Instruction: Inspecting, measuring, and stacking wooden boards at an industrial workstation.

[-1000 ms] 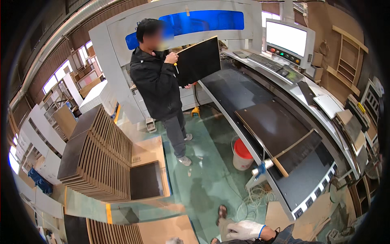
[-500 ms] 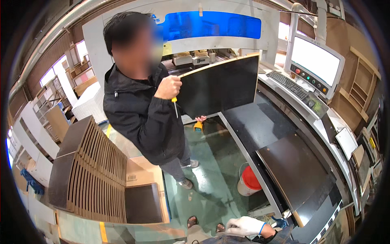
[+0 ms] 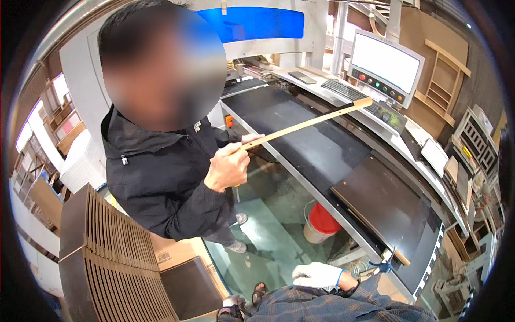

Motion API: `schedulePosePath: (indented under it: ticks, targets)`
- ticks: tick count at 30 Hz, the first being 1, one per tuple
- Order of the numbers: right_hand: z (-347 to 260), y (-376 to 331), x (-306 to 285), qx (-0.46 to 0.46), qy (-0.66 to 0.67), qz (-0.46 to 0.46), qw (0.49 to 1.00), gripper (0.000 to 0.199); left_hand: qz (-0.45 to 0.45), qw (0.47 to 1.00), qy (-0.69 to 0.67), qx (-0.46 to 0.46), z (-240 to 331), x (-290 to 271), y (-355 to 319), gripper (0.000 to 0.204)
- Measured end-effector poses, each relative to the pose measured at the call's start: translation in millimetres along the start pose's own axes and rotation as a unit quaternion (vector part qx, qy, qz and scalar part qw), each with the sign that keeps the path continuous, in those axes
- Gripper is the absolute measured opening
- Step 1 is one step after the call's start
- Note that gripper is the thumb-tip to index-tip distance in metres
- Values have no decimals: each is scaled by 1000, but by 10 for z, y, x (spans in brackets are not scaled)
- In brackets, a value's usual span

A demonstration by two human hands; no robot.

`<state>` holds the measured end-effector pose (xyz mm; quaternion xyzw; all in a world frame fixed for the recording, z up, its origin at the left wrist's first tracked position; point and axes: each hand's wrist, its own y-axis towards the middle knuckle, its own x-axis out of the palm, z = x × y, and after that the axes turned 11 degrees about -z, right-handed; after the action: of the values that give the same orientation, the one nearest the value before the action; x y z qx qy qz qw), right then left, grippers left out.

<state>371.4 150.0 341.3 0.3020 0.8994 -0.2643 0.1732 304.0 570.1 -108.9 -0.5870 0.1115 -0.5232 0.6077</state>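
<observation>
Gloved right hand (image 3: 317, 275) hangs empty, loosely curled, near the red bucket (image 3: 321, 224); left hand is out of view. A co-worker swings a panel (image 3: 308, 123) edge-on close by — it could strike the wearer.

The room is bright and sharp, windows glow white far left, and edges bend into black.

left hand unseen, right glove (image 3: 316, 275) partly hidden

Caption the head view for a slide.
Gloved hand low beside conveyor machine; co-worker's hand holds an edge-on panel.
</observation>
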Motion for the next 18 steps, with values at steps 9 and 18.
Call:
schedulePosePath:
  ticks: [9, 18]
  targets:
    - [-50, 101, 28, 23, 22, 35, 999, 30, -77, 485, 869, 59, 395, -17, 171, 33]
    - [12, -115, 35, 54, 41, 65, 996, 31, -95, 581, 800, 117, 520, 579, -107, 30]
